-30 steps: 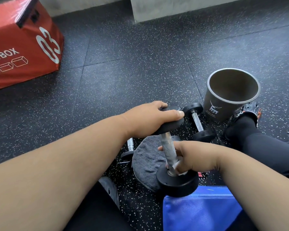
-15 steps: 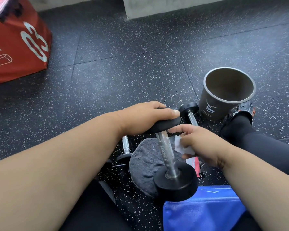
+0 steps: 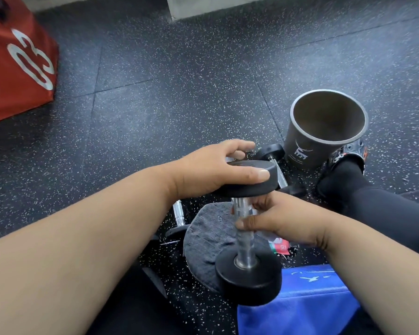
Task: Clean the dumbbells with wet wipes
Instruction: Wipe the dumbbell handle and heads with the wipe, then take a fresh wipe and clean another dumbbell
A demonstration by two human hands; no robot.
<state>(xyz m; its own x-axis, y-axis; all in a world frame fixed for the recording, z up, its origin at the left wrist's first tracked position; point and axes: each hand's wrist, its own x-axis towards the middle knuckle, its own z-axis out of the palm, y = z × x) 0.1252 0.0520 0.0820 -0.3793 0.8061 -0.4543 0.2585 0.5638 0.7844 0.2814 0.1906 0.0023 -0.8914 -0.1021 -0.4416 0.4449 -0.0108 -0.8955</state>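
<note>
Holding the dumbbell (image 3: pixel 246 240) upright in front of me, I have my left hand (image 3: pixel 211 170) curled over its top head, thumb along the near edge and fingers hooked over the far rim. My right hand (image 3: pixel 273 218) is wrapped around the upper part of the steel handle, just below that top head, thumb pressed against the knurled metal. I cannot tell whether a wet wipe sits under my right palm; the hand hides it. The lower head of the dumbbell stands where a grey towel (image 3: pixel 208 240) meets the edge of a blue mat (image 3: pixel 300 298) at my knee.

A second dumbbell (image 3: pixel 275 160) lies on the speckled black floor (image 3: pixel 169 112) just past my left hand, mostly hidden behind it, and the chrome handle of a third dumbbell (image 3: pixel 178 213) shows to the left of the towel. A red and white wipes packet (image 3: pixel 279 246) peeks out from beneath my right wrist. A grey bucket (image 3: pixel 324 131) with a white logo stands open on the floor to the right, touching my shoe (image 3: pixel 348 154), with my black-clad leg (image 3: pixel 373 209) stretched toward it. A red plyo box (image 3: pixel 17 68) marked 03 sits well apart at the far left.
</note>
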